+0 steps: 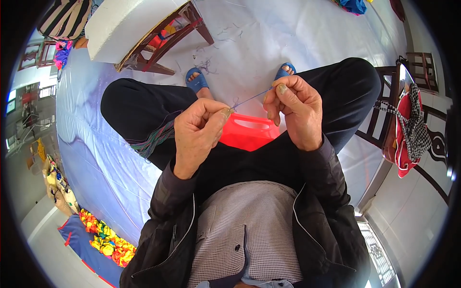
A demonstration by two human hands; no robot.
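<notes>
The left hand [201, 132] and the right hand [297, 110] stand apart, thumb and finger of each pinched on the thin thread [252, 99], which runs fairly straight between them above the red plastic [245, 136], its right end farther off. A light, even pull seems best here, with both pinches firm and steady, since thread this fine could slip, kink or snap under a jerk. The coloured strands [153, 141] by the left thigh [134, 103], just beside the left hand, are best kept loose so they don't snag.
</notes>
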